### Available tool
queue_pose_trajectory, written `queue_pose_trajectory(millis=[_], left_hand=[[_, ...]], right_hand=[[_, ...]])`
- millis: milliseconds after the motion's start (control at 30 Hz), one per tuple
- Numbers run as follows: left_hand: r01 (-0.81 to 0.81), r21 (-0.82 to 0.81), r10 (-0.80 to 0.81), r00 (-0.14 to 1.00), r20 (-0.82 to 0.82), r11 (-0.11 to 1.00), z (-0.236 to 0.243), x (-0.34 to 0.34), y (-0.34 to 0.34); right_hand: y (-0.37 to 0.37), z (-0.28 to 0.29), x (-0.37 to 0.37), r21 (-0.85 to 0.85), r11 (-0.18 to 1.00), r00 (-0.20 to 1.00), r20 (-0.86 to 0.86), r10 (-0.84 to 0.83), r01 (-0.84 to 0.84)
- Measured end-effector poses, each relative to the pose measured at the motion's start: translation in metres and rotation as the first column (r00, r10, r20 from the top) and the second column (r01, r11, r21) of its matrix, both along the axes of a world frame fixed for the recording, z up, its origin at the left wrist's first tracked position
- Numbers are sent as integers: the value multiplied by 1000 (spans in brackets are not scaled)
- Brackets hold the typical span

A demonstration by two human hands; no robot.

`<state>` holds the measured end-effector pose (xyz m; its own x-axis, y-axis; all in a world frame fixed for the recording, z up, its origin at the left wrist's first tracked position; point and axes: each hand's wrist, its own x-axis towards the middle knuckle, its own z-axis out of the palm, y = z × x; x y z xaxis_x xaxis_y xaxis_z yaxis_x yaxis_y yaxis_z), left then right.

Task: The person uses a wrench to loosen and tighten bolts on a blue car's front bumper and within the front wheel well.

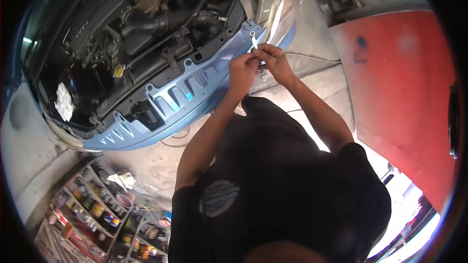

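Observation:
A slim silver wrench (254,42) points up from my fingers, its ring end lying over the right corner of a light blue bumper (202,85). My right hand (274,62) pinches the wrench's shaft between thumb and fingers. Right beside it, my left hand (242,73) is closed with its fingertips against those of the right. Whatever lies between the left fingertips is hidden. Both hands are just in front of the bumper's upper edge, near the headlight (285,7).
Behind the bumper lies an open engine bay with a black engine cover (95,14), a ribbed air hose (158,22) and a crumpled white cloth (64,102). A red panel (395,97) stands at the right. Shelves (90,204) of cans fill the lower left. A cable (314,58) crosses the floor.

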<state>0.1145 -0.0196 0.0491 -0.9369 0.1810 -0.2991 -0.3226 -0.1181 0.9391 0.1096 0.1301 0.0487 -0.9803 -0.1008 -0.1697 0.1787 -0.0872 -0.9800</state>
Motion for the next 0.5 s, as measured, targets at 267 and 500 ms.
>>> queue_pose_trajectory(millis=[267, 500], left_hand=[[-103, -476, -91, 926, -368, 873, -20, -99, -10], [-4, -511, -162, 946, -279, 859, -12, -121, 1]], right_hand=[[64, -10, -68, 674, 735, 967, -132, 219, -74], [84, -7, -103, 664, 721, 938, -84, 336, -198]])
